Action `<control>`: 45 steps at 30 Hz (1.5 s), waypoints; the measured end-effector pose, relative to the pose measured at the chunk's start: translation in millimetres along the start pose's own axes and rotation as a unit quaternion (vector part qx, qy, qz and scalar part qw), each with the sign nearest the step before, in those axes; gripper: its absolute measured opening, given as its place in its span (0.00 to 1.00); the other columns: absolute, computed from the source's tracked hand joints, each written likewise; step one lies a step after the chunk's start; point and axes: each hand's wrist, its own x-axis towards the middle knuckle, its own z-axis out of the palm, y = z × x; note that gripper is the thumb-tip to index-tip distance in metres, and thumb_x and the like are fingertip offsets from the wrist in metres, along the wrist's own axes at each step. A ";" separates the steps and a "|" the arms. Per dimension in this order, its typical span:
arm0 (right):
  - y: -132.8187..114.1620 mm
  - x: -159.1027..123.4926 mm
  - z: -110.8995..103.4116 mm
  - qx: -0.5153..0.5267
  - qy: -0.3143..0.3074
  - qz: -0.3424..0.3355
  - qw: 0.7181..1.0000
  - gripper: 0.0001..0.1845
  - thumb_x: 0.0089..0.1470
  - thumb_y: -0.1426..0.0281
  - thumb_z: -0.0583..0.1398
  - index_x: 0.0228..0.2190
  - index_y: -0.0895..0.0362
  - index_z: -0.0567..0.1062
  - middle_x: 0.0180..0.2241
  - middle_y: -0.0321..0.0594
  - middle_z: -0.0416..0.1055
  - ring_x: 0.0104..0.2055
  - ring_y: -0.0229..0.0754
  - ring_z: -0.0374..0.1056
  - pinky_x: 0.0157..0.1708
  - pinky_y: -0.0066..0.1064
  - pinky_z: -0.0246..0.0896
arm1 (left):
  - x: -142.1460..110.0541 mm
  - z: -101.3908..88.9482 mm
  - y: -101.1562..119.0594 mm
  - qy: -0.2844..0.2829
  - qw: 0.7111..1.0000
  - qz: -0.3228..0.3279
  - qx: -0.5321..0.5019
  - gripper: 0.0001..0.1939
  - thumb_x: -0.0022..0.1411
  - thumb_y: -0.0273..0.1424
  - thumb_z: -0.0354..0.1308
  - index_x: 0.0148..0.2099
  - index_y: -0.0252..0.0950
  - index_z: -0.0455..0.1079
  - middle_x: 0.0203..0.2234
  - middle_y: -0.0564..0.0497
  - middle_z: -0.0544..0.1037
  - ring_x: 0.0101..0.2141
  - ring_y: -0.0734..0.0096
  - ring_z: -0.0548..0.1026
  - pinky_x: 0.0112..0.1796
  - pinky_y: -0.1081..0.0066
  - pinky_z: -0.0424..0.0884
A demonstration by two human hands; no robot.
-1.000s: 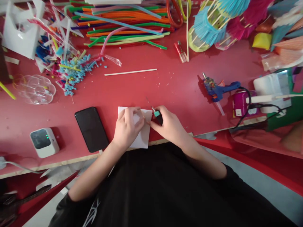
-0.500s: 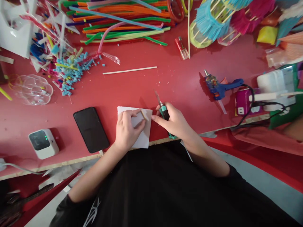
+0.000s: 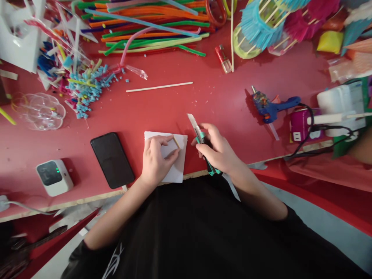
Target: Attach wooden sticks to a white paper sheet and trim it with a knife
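Between the thumb and forefinger of my left hand [image 3: 157, 157] is a short thin wooden stick [image 3: 176, 141], pinched by its two ends. That hand rests over a white square of paper or card [image 3: 178, 166] at the table's near edge. My right hand [image 3: 216, 149] is wrapped round a black and green utility knife [image 3: 201, 136]. Its blade is out and points up and to the left, away from me, apart from the stick. Part of the knife's handle is hidden by my fingers.
A long white stick [image 3: 159, 86] lies farther back on the red table [image 3: 162, 110]. To the left are a phone [image 3: 112, 159] and a small white device [image 3: 54, 177]. A blue glue gun [image 3: 273, 108] with a cord lies right. Coloured pipe cleaners [image 3: 151, 29] fill the back.
My right hand has turned the knife so that the flat of its blade shows more, and my thumb has shifted on the handle. My left hand stays about where it was.
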 end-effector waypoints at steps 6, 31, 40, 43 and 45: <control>-5.3 -9.9 -1.3 -0.095 0.017 -0.043 0.994 0.17 0.58 0.68 0.54 0.50 0.56 0.66 0.36 0.42 0.76 0.34 0.43 0.73 0.36 0.39 0.69 | -0.3 0.0 -0.2 -0.004 1.000 -0.006 0.001 0.19 0.57 0.29 0.67 0.42 0.42 0.58 0.44 0.48 0.80 0.45 0.59 0.78 0.43 0.58 0.74; -30.7 -33.6 19.9 -0.309 -0.043 -0.075 0.947 0.27 0.60 0.76 0.49 0.59 0.59 0.70 0.38 0.48 0.75 0.36 0.49 0.73 0.33 0.39 0.66 | 3.2 2.7 -1.9 0.023 0.999 0.044 0.009 0.21 0.55 0.29 0.68 0.42 0.42 0.57 0.42 0.48 0.81 0.43 0.61 0.78 0.41 0.62 0.73; -44.0 -32.9 24.9 -0.375 -0.095 -0.024 0.922 0.30 0.61 0.75 0.50 0.64 0.59 0.64 0.40 0.50 0.74 0.33 0.46 0.72 0.29 0.34 0.60 | 2.7 2.4 -1.2 0.018 0.999 0.034 0.003 0.20 0.56 0.28 0.67 0.42 0.42 0.57 0.43 0.48 0.81 0.43 0.61 0.77 0.42 0.61 0.73; -47.7 -33.4 25.6 -0.390 -0.104 -0.016 0.915 0.31 0.61 0.75 0.50 0.64 0.59 0.63 0.43 0.51 0.73 0.33 0.45 0.72 0.28 0.33 0.60 | 2.6 2.3 -0.6 0.015 0.999 0.029 0.000 0.20 0.57 0.28 0.66 0.43 0.42 0.57 0.43 0.48 0.81 0.43 0.61 0.77 0.42 0.61 0.72; -48.4 -33.7 25.3 -0.393 -0.102 -0.016 0.914 0.30 0.61 0.75 0.50 0.64 0.59 0.63 0.44 0.52 0.73 0.33 0.46 0.72 0.28 0.33 0.59 | 2.8 2.4 -0.5 0.016 0.999 0.028 -0.001 0.20 0.57 0.29 0.67 0.42 0.42 0.57 0.43 0.48 0.81 0.44 0.61 0.77 0.42 0.61 0.72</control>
